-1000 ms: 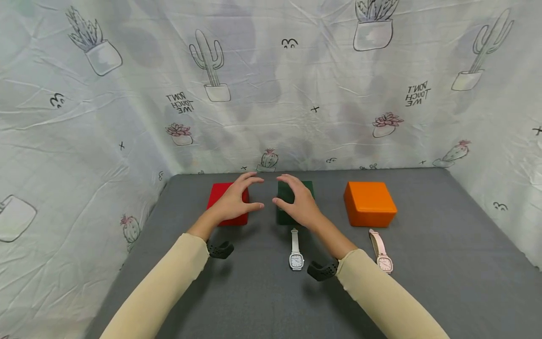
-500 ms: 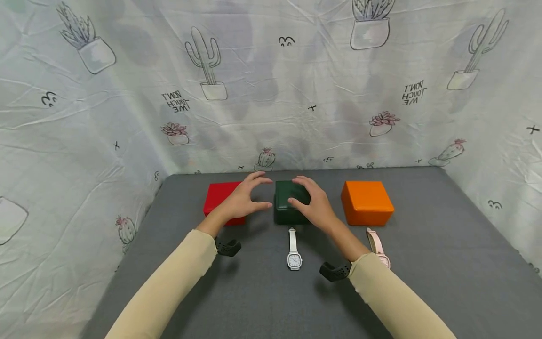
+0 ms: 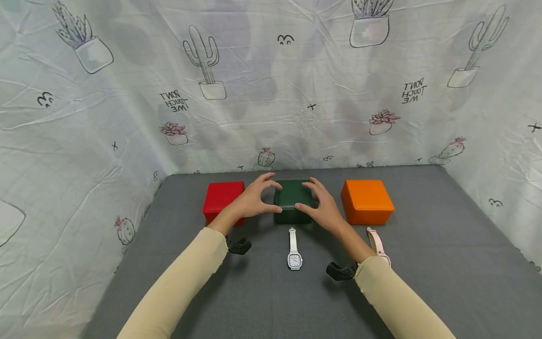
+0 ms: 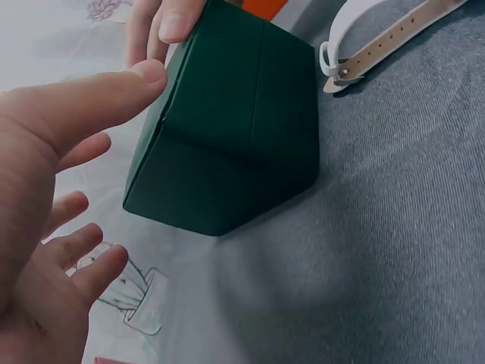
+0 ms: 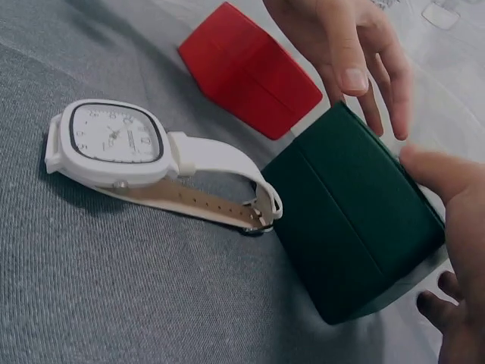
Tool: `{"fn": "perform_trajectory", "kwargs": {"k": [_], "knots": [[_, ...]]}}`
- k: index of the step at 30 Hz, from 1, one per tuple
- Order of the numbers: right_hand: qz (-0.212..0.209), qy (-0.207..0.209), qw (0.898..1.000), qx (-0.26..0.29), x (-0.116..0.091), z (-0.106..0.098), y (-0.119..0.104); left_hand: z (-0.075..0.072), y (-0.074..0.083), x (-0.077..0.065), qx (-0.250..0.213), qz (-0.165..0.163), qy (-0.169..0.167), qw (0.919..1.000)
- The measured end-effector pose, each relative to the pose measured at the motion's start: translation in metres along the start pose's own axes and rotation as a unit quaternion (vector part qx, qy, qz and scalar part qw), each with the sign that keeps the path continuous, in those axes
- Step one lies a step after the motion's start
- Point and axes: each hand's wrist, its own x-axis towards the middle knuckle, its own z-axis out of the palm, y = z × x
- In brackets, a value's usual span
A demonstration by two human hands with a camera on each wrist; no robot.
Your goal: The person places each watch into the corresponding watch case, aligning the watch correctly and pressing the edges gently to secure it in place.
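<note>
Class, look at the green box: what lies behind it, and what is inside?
Behind the green box shows a strip of grey tabletop, then the printed cloth. The box is closed, so its inside cannot be seen.

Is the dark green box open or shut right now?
Shut: in both wrist views, the dark green box shows only a thin seam across its front, no gap.

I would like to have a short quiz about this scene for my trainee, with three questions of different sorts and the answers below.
1. Which box is between the left grip and the right grip?
2. True or false: the white watch lies nearer to the person than that box.
3. Put the three boxes in order, from the person's left to right.

Key:
1. The green box.
2. True.
3. Red box, green box, orange box.
</note>
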Motion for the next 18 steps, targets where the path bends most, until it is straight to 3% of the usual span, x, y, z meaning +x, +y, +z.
{"fn": "perform_trajectory", "kwargs": {"k": [12,18], "knots": [[0.026,-0.046,0.998,0.027,0.001,0.005,0.014,0.014,0.004,0.014,0.010,0.008,-0.021,0.9997],[0.040,-0.045,0.998,0.030,0.000,0.009,0.021,0.021,0.004,0.018,0.017,0.017,-0.028,0.9993]]}}
